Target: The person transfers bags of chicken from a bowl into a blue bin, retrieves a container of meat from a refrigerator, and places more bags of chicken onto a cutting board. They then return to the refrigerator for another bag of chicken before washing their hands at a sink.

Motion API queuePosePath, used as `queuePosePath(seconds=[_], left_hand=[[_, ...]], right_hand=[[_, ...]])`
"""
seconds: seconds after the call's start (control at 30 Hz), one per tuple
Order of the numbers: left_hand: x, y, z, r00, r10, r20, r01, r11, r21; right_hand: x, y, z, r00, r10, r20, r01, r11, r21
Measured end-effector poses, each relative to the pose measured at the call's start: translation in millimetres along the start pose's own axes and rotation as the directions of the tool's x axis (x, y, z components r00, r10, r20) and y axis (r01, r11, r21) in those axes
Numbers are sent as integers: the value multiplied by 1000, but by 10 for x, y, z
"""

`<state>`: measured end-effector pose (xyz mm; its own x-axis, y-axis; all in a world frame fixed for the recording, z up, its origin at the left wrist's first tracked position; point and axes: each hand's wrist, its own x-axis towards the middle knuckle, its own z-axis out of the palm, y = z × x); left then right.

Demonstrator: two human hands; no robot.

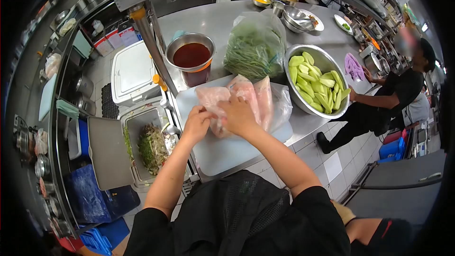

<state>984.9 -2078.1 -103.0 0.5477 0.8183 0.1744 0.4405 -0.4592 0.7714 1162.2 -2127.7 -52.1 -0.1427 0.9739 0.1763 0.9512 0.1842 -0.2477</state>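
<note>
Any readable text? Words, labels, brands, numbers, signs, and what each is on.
No text can be read.
Boxes, upper left: any print too small, blurred.
Bag of greens: no legible letters.
Pink-filled clear bags: no lettering visible.
Black clothing, lower right: red mark, illegible.

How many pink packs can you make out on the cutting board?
3 on the cutting board: one at left, touched by the left hand and right hand; one in the middle; one at right. More may be hidden underneath.
</note>
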Motion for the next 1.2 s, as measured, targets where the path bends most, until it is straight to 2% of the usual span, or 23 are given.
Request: queuePosePath(seconds=[0.03,0.1,0.13,0.2,0.23,0.3,0.33,0.4,0.43,0.53,0.57,0.63,0.67,0.7,0.77,0.83,0.9,0.97,1.03,1.07,1.13,1.17,1.2], left_hand=[[28,-11,38,1000,-2,3,2,1000,-2],[126,-47,152,886,-36,-461,136,973,187],[187,-76,175,886,-36,-462,134,974,182],[311,-171,176,847,-504,-170,468,858,-211],[384,-347,244,847,-504,-170,469,858,-211],[528,-570,337,727,-682,74,497,450,-742],[544,-546,315,732,-678,74,494,453,-742],[534,-396,228,736,-631,245,393,104,-913],[545,-282,180,741,-625,246,392,105,-914],[536,159,48,824,-518,-230,65,490,-870],[520,347,-48,827,-516,-223,68,486,-871],[508,635,-159,888,-415,-199,205,744,-636],[504,693,-59,894,-269,-358,84,886,-456],[491,726,-21,901,-264,-345,84,885,-458],[430,768,23,905,211,-368,-248,967,-57],[413,625,92,932,212,-296,-230,973,-26],[322,395,174,890,-34,-454,-48,985,-168],[189,216,160,881,-45,-471,-22,991,-136],[-30,213,149,857,-204,-472,144,976,-161],[-160,148,210,864,-224,-451,235,971,-33],[-359,49,359,863,-338,-374,323,941,-105],[-394,-5,399,851,-442,-282,409,896,-171],[-372,6,367,850,-440,-290,408,898,-167]], right_hand=[[-69,85,51,999,24,-42,-21,998,67],[-196,162,104,995,54,-81,-44,991,125],[-257,164,111,991,44,-124,-30,992,119],[-328,166,117,985,34,-168,-15,993,113],[-349,163,120,980,64,-187,-36,988,148],[-358,146,121,973,89,-211,-51,983,179],[-369,148,120,965,107,-238,-58,978,202],[-426,159,130,956,129,-262,-70,973,220],[-440,179,135,950,140,-279,-68,965,253],[-482,213,150,945,166,-283,-76,950,303],[-491,226,149,947,169,-273,-77,945,318],[-452,167,120,965,207,-164,-156,948,276],[-423,134,112,968,246,-55,-227,946,231],[-390,127,114,964,260,-57,-241,943,230],[-349,108,148,983,155,-103,-143,983,112],[-377,127,113,984,172,-48,-169,983,68],[-457,144,-93,991,110,-78,-93,976,195],[-570,398,-235,941,246,-232,-203,960,191],[-689,720,-261,765,451,-459,-448,885,124],[-734,936,-139,771,445,-456,-438,890,127],[-754,1247,100,632,775,-24,-664,557,499],[-763,1283,164,637,771,-24,-658,560,503],[-767,1253,174,607,793,57,-561,377,737]])
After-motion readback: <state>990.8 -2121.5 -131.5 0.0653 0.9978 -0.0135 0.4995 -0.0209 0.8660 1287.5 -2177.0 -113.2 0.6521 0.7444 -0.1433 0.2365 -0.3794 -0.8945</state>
